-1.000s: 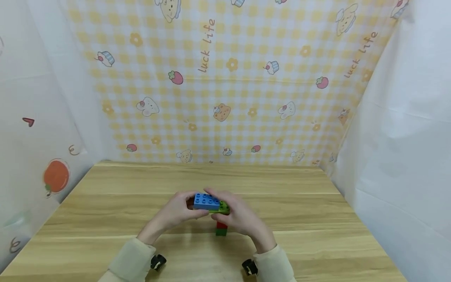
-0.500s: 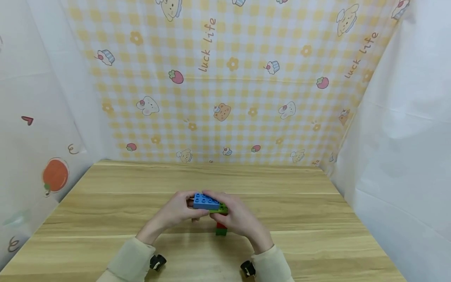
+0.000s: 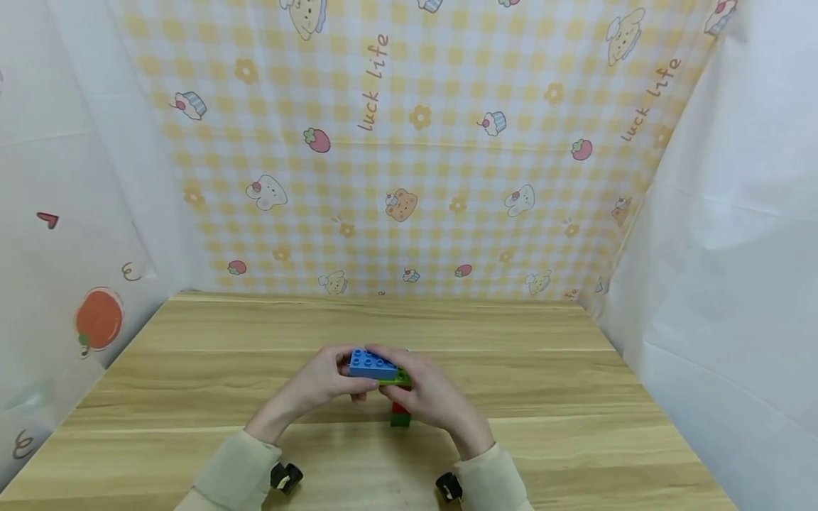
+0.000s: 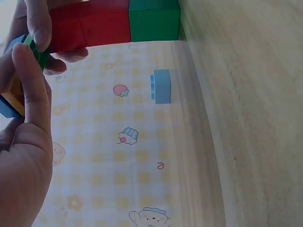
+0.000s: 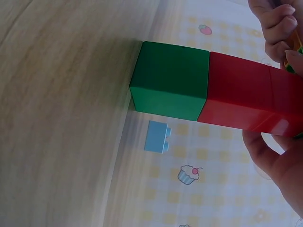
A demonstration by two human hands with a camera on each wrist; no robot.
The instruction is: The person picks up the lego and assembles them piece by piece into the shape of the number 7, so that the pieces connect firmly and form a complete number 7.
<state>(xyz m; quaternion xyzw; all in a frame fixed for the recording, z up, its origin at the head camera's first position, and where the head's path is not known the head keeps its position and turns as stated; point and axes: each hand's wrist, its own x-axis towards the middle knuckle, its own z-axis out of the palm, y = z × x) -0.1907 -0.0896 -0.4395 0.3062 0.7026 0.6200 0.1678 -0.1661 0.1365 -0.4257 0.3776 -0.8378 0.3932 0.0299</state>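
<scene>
In the head view a blue brick (image 3: 367,365) lies across a light green brick (image 3: 402,376) at the top of a small tower. My left hand (image 3: 322,380) pinches the blue brick's left end, thumb in front. An orange brick (image 4: 17,92) shows under it in the left wrist view. My right hand (image 3: 437,394) grips the light green brick and blue brick at the right, its fingers over the far side. Below come red bricks (image 5: 241,90), then a dark green brick (image 5: 170,78) standing on the table. The hands hide parts of the upper joint.
A light blue brick (image 4: 162,86) sits on the wooden table (image 3: 543,397) behind the tower. Yellow checked cloth (image 3: 447,163) hangs at the back edge, with white sheets (image 3: 722,234) along both sides.
My right hand has shifted slightly left, its fingers reaching further over the blue brick. The left hand and the tower stay almost in place.
</scene>
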